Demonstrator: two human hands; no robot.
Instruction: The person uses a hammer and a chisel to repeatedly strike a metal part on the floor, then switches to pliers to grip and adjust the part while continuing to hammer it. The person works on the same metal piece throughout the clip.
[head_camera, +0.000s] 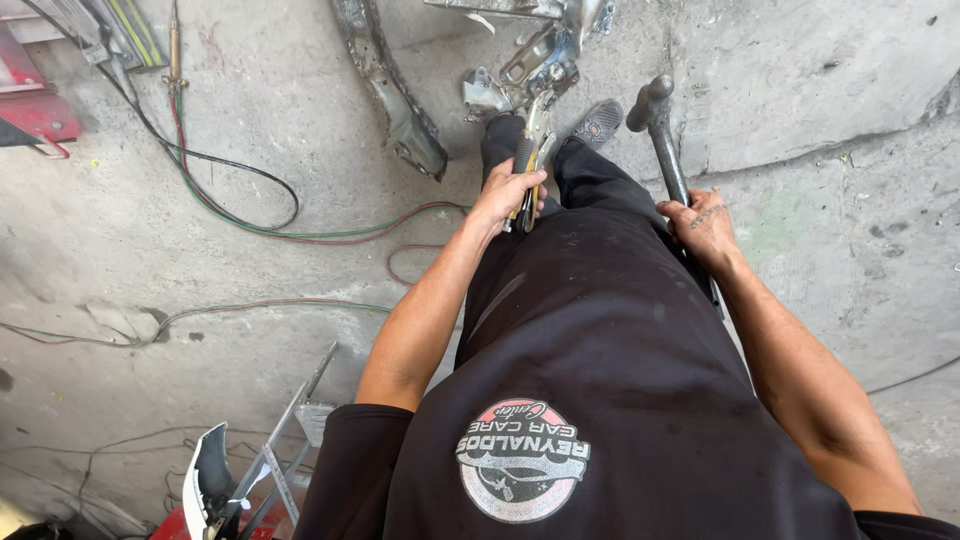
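Observation:
I stand looking down my black shirt and trousers at a concrete floor. My left hand (507, 190) grips the handles of locking pliers (532, 150), whose jaws clamp a bent piece of bare sheet metal (520, 70) lying by my feet. My right hand (705, 225) holds the shaft of a hammer (660, 125), its dark head pointing away from me above the floor. My shoe (598, 122) sits between the two tools.
A long curved metal car part (395, 95) lies left of the clamped piece. Red, green and black hoses (250, 215) with a brass torch (176, 60) snake across the floor on the left. A white panel and metal bars (255, 465) sit at the bottom left.

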